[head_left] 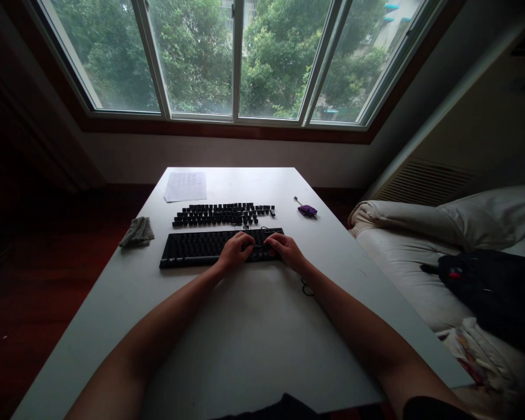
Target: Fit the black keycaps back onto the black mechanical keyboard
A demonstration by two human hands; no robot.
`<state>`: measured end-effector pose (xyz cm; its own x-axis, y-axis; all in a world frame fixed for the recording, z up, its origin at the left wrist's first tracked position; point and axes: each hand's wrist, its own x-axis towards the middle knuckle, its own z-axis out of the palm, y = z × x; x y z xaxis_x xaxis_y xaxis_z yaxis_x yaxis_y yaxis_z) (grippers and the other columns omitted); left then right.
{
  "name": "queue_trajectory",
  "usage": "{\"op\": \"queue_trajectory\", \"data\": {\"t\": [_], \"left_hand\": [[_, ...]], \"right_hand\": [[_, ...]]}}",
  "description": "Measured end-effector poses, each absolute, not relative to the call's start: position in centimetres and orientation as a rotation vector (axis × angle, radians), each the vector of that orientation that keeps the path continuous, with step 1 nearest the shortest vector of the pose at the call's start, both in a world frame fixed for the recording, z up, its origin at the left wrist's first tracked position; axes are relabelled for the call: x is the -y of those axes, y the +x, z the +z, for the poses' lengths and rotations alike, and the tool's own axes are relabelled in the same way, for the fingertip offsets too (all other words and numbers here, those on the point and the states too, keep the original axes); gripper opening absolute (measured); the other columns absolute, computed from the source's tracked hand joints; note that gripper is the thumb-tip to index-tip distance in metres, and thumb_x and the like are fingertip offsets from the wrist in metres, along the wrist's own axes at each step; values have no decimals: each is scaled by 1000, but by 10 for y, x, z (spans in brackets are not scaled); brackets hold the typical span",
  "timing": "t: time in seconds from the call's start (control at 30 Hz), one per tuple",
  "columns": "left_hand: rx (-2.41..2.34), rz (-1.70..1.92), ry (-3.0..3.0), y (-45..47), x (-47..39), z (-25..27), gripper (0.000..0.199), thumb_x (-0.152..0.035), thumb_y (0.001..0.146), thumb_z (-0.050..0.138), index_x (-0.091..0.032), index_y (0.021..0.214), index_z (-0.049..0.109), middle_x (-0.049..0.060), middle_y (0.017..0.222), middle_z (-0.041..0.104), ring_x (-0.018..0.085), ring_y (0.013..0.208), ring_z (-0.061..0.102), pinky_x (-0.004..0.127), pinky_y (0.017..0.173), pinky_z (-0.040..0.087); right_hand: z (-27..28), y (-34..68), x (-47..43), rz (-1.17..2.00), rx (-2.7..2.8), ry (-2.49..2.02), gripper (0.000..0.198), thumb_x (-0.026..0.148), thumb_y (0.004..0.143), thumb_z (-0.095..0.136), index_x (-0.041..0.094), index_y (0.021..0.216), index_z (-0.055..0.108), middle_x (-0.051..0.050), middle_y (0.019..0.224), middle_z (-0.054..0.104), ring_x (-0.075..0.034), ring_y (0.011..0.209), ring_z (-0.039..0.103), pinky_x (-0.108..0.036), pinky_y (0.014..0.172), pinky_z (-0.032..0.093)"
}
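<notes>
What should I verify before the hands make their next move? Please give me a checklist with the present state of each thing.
1. Both hands at the keyboard: ok, left hand and right hand are at its right part.
2. What the hands hold: cannot tell, too small and dark.
3. Loose keys in order: ok, mostly in rows behind the keyboard.
4. Cable clear of the right arm: cannot tell, the arm seems to hide part.
5. Cloth away from the keyboard: ok, at the table's left edge.
6. Paper away from the keys: ok, apart.
</notes>
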<state>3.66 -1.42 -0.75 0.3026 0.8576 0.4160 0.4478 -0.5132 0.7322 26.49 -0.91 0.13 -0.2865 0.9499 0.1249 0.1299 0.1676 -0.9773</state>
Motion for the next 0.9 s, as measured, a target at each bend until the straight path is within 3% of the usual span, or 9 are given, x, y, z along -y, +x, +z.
{"op": "queue_trajectory", "data": {"t": [0.9], "left_hand": [[-1149,1085,2130,37,14,-8,11,-19,88,60,-22,93,69,3,98,64,14,80,60,25,72,47]], "right_hand": [[1,265,8,1243,1592,-1059,35,52,85,66,19,92,70,-1,72,66,-16,63,62,-29,61,53]]}}
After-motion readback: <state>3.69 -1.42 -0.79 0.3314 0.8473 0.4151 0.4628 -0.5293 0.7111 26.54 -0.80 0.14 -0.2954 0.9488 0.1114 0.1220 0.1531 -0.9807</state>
